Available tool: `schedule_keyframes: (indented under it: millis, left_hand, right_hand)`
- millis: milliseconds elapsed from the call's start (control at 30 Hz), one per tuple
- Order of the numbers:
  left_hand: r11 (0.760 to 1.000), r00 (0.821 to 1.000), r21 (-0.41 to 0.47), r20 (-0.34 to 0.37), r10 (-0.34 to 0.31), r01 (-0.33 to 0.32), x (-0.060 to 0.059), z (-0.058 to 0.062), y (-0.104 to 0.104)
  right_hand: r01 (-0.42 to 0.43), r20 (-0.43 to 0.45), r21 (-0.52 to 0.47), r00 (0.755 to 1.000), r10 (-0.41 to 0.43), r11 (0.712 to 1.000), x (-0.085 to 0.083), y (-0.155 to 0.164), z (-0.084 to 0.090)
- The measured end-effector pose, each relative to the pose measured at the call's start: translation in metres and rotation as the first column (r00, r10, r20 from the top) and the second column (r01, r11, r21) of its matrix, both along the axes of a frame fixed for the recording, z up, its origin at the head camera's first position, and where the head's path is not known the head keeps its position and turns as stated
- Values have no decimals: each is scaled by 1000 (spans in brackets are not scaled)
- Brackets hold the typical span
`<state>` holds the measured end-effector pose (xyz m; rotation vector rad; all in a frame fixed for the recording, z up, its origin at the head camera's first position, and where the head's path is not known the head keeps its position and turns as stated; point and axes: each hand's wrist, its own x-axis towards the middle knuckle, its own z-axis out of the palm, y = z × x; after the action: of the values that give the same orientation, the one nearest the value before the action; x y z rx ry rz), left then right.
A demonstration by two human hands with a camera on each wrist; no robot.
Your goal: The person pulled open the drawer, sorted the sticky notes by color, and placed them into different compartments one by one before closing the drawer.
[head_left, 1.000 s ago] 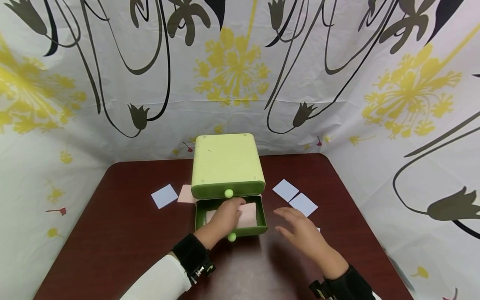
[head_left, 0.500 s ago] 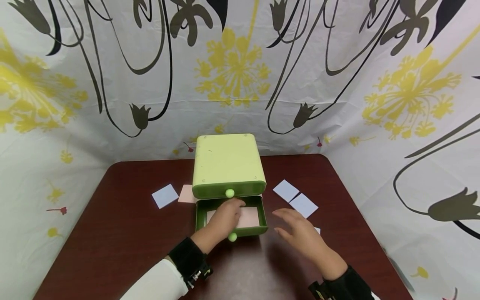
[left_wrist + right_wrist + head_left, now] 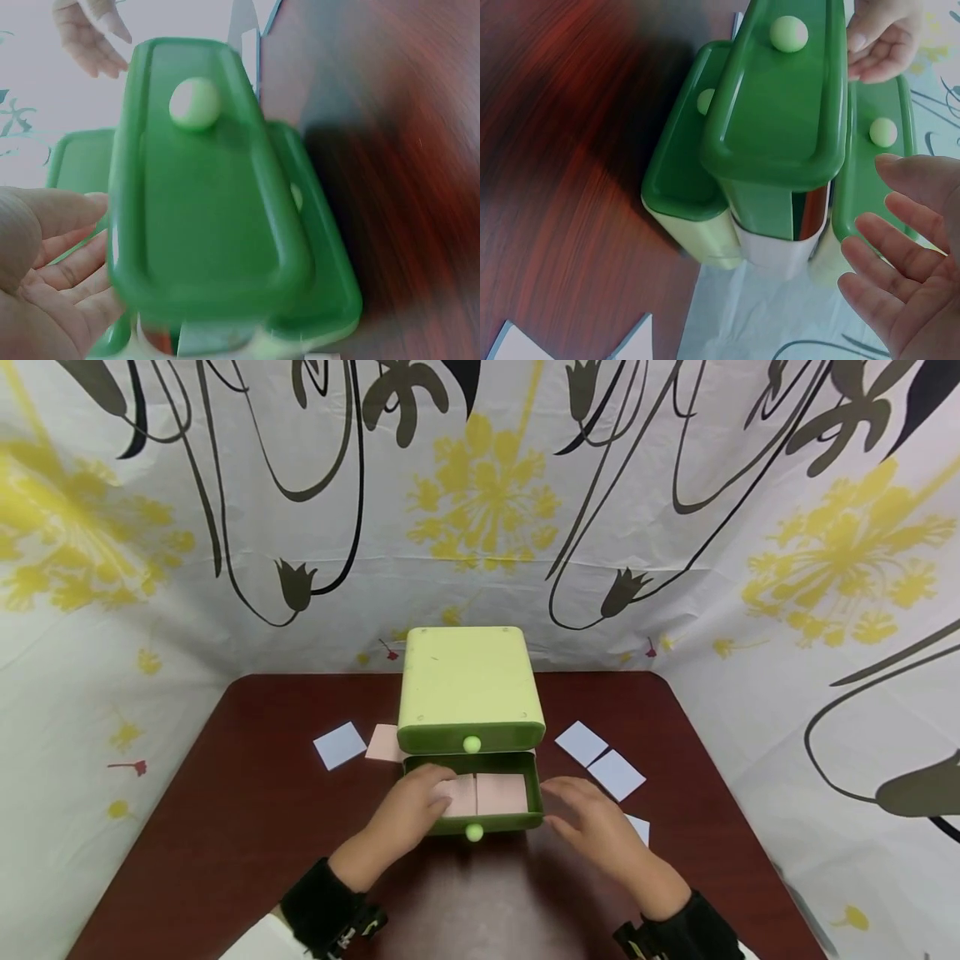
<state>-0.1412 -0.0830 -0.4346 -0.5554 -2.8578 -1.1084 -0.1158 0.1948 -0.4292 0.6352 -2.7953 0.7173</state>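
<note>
Just beside the loosely parted left fingers (image 3: 437, 772), two pink cards (image 3: 502, 794) seem light, bendable, best edge-pinched; right fingers (image 3: 898, 244) wide.

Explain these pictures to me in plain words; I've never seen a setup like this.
There is no robot: a person works bare-handed, with a camera on the head and one on each wrist. The widest picture looks forward and down from the head; the two tilted close-ups come from the left and right wrists.

On the dark red-brown, wood-grained table stands a green cabinet with a pale yellow-green top. One green drawer with a round, pale green knob is pulled out, showing two pale pink, flat cards inside. Around the cabinet lie another pink card and four pale blue cards, one partly hidden.

The left hand reaches over the drawer's left-hand card; the right hand is beside the drawer. Neither visibly grips anything.
</note>
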Motion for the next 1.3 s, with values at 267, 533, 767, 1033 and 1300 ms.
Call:
schedule_keyframes:
  millis: [267,533,767,1033,1300]
  left_hand:
    - [990,988,-46,69,139,-136,-9,0,-42]
    - [971,970,-15,59,237,-237,-44,-31,-74]
    - [943,935,32,145,324,-331,-70,-53,-88]
    - [926,918,34,151,367,-376,-99,-65,-93]
    - [913,895,-24,188,404,-407,-122,-73,-90]
  right_hand:
    - [-49,-15,3,999,49,999,-7,-15,3]
    - [-143,-40,27,989,145,989,-12,-33,5]
    - [-212,-5,42,977,213,976,-11,-48,9]
    - [-280,-47,81,958,284,957,-8,-68,11]
    - [-334,-55,100,939,341,937,-7,-88,13]
